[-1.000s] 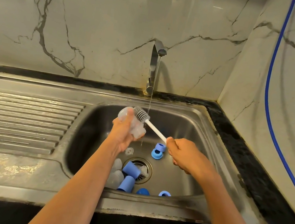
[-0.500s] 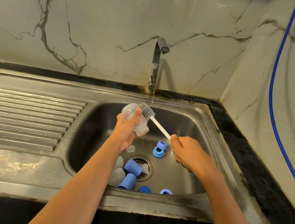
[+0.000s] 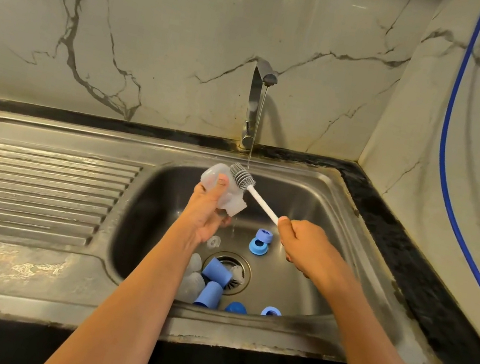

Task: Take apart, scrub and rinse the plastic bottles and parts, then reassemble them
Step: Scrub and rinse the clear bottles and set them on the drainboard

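My left hand point(image 3: 206, 211) grips a clear plastic bottle point(image 3: 230, 201) over the sink basin point(image 3: 316, 214), its mouth tilted down to the right. My right hand point(image 3: 306, 246) holds the white handle of a bottle brush point(image 3: 244, 177); its grey bristle head rests against the bottle's outer side, under the thin water stream. On the basin floor lie two blue caps point(image 3: 216, 272) by the drain, blue rings point(image 3: 261, 241), a small clear part point(image 3: 214, 242) and other clear bottles point(image 3: 193, 286) partly hidden by my left arm.
A steel tap point(image 3: 257, 104) at the back runs a thin stream. The ribbed draining board point(image 3: 32, 190) lies to the left. A black counter edge point(image 3: 411, 260) runs along the right, with a blue hose point(image 3: 448, 154) on the marble wall.
The brush head has slid slightly along the bottle's side. Both hands stay in nearly the same place over the basin.
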